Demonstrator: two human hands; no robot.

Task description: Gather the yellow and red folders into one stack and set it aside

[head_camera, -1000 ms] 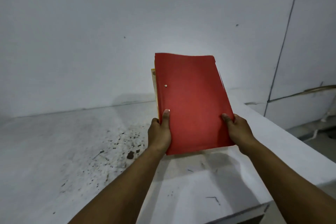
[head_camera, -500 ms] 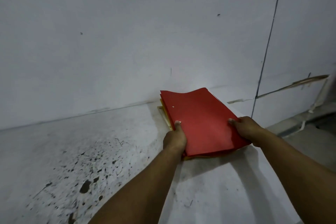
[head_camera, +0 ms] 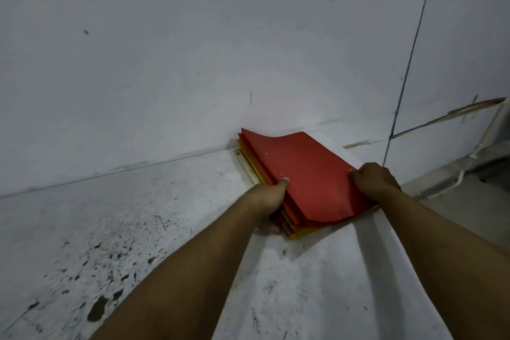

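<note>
Red on top, yellow beneath, the stack of folders (head_camera: 306,182) lies on the worktop (head_camera: 138,215) against the wall; thin, light, bendy, likely to fan, so left hand (head_camera: 271,196) and right hand (head_camera: 372,179) clasp its side edges

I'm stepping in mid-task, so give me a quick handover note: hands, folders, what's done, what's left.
Left hand: gripping the stack's left edge, thumb on top.
Right hand: gripping the right edge.
Folders: red folders on top, yellow folders beneath, one stack, low over the white table by the wall.
Done: gathered.
Left: settle the stack flat, then let go.
</note>
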